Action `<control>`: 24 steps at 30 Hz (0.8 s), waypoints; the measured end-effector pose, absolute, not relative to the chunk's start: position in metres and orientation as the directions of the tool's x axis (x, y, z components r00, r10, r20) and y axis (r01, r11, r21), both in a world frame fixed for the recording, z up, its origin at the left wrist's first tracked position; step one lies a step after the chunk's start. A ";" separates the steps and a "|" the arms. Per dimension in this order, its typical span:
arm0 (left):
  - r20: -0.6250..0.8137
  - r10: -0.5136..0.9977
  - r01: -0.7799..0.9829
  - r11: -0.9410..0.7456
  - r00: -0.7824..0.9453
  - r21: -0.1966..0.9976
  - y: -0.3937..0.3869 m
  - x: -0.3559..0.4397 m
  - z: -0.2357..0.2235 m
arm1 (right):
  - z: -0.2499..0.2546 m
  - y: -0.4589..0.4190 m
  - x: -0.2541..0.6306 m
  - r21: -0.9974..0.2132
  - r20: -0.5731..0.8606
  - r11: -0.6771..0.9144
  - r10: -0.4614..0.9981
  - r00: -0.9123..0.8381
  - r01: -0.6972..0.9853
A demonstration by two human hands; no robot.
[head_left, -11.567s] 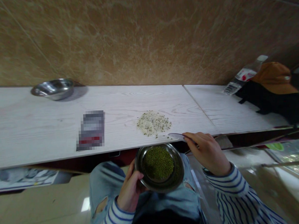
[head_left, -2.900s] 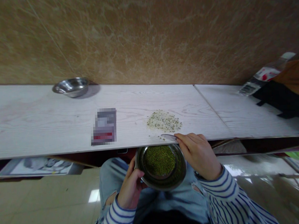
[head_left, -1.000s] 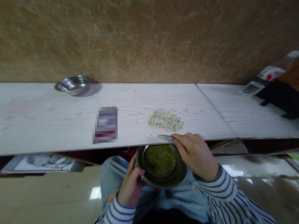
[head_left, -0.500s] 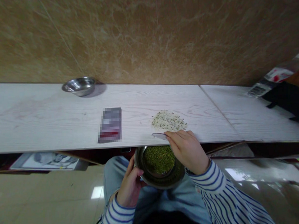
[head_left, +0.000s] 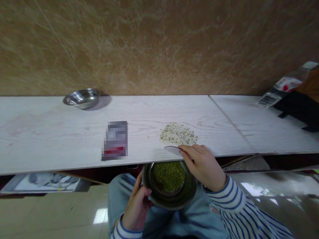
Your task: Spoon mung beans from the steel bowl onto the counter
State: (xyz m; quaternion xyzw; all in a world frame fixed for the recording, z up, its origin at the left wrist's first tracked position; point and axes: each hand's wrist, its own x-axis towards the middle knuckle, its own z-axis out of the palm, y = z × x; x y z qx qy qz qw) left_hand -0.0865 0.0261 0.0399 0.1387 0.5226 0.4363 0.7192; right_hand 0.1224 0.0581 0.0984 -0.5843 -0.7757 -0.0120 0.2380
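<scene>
My left hand (head_left: 138, 204) grips the rim of a steel bowl (head_left: 170, 202), thumb on top, holding it over my lap just under the table's front edge. Green mung beans (head_left: 168, 176) cover the bowl's bottom. Closed around a thin greyish spoon (head_left: 172, 150), my right hand (head_left: 203, 166) is above the bowl's right side and hides part of its rim. The spoon's rounded end points left, low over the tabletop by the edge; its handle is hidden in the fingers. Just beyond it lies a flat pile of white rice grains mixed with green beans (head_left: 178, 133).
On the white wood-grain table (head_left: 45, 144), a second steel bowl (head_left: 81, 99) stands near the wall. A blurred-out flat packet or phone (head_left: 115, 140) lies left of the pile. At the right are a plastic bottle (head_left: 281, 87), black cloth and a brown cap (head_left: 312, 88). Open shelves run underneath.
The few loose beans by the table edge, seen earlier near the spoon, no longer show there. The spoon and my right hand have shifted left. My left hand keeps the bowl in place.
</scene>
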 end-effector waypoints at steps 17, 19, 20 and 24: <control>-0.653 0.753 -0.477 0.606 0.086 0.637 0.033 -0.086 0.035 | 0.115 0.118 0.140 -0.204 0.339 0.250 0.925 -0.172 0.947; -0.652 0.753 -0.472 0.608 0.089 0.638 0.032 -0.086 0.035 | 0.121 0.138 0.149 -0.207 0.320 0.209 0.938 -0.135 0.956; -0.653 0.752 -0.473 0.609 0.088 0.637 0.032 -0.086 0.035 | 0.123 0.150 0.153 -0.205 0.299 0.189 0.946 -0.123 0.960; -0.662 0.745 -0.489 0.610 0.083 0.624 0.029 -0.088 0.034 | 0.126 0.194 0.167 -0.153 0.193 0.107 0.978 -0.076 0.982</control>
